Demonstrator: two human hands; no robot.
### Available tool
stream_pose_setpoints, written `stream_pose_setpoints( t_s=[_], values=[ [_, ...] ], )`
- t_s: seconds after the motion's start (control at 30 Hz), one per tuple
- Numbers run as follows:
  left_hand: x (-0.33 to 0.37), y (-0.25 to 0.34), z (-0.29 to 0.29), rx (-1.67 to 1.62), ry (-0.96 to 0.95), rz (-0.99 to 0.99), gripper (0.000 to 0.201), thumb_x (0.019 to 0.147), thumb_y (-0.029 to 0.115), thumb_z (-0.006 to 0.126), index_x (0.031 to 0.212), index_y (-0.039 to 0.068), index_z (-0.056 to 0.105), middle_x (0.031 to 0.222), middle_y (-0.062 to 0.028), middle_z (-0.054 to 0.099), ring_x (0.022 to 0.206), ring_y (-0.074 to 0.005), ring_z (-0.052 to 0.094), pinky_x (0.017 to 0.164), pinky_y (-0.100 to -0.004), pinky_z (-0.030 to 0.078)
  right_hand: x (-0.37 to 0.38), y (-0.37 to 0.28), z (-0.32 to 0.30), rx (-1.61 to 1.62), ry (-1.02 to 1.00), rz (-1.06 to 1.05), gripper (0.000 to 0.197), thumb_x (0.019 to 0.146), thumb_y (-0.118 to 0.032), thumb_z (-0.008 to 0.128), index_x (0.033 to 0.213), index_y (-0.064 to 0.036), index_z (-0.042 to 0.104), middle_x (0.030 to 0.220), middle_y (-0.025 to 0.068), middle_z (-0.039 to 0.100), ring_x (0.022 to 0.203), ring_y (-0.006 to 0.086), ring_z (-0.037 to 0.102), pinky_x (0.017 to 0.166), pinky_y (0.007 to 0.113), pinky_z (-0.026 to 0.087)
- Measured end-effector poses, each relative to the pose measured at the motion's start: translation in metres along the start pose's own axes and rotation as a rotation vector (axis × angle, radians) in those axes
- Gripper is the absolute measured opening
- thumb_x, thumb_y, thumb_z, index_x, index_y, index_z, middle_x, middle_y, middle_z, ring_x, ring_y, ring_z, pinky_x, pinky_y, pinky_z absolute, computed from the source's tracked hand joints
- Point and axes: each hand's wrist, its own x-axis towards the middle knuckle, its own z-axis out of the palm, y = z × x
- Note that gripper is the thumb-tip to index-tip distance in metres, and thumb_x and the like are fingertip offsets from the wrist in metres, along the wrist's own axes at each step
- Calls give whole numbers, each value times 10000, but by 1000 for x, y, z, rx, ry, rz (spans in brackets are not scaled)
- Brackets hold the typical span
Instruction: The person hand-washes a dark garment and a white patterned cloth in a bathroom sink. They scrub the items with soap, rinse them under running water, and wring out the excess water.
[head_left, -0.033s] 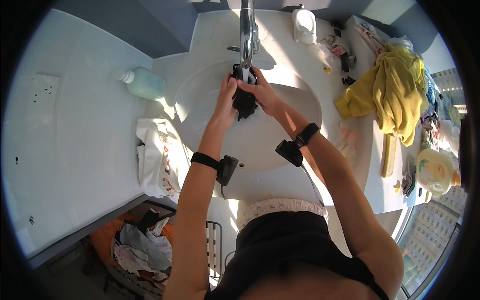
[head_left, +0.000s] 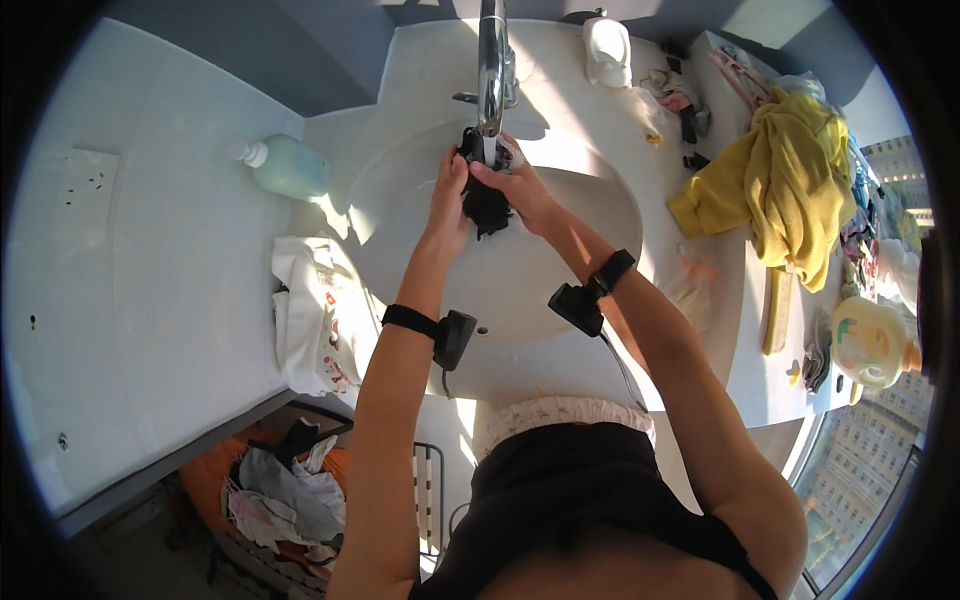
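A bunched black cloth [head_left: 487,208] hangs between my two hands over the white washbasin [head_left: 400,270]. Its kind, perhaps a small garment, cannot be made out. Water runs onto it from the chrome tap [head_left: 491,70]. My left hand [head_left: 450,195] grips the cloth from the left, thumb on top. On the right side my right hand [head_left: 525,190] holds it too, its thumb reaching across the cloth. The fingers beneath are partly hidden. Each forearm wears a black strap with a dark box.
At left are a pale green bottle [head_left: 292,168] and a white bag [head_left: 308,315]. A yellow garment [head_left: 790,180], a cream jug [head_left: 868,342] and a wooden block [head_left: 777,310] lie right. A white bottle [head_left: 608,52] stands far right of the tap. Below left sits a laundry basket [head_left: 205,475].
My right hand has shifted slightly left, and more of the wet cloth shows near its fingertips. Both hands stay on the cloth under the water.
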Motion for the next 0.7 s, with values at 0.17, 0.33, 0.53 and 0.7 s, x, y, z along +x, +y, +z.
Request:
stream_pose_setpoints(
  t_s=[0.17, 0.33, 0.53, 0.7],
  values=[
    [9, -12, -4, 103, 70, 81, 535, 929, 380, 451, 1361, 116, 278, 1262, -62, 422, 1155, -188, 415, 953, -336, 351, 11, 27, 3, -481, 225, -161, 803, 730, -458, 693, 1325, -45, 347, 1105, 162, 535, 1045, 273, 510, 899, 349, 402],
    [13, -25, 2, 404, 373, 176, 382, 942, 338, 409, 1096, -2, 492, 1057, -146, 535, 1000, -237, 515, 834, -342, 414, 4, 16, 19, -543, 380, -163, 658, 763, -478, 646, 1188, -11, 461, 1006, 208, 563, 964, 323, 544, 848, 385, 418],
    [16, -24, 7, 857, 410, 416, 314, 918, 253, 425, 826, -25, 538, 766, -207, 591, 745, -368, 574, 672, -411, 428, 8, 6, 14, -834, 374, 33, 478, 840, -386, 560, 1072, 31, 521, 918, 235, 605, 858, 402, 582, 787, 442, 438],
    [16, -18, 14, 1029, 360, 377, 288, 910, 265, 448, 848, 0, 545, 807, -194, 611, 750, -354, 587, 666, -408, 435, 25, 28, -7, -823, 453, 67, 403, 844, -340, 559, 989, 37, 559, 912, 212, 616, 855, 387, 601, 790, 446, 444]
  ],
)
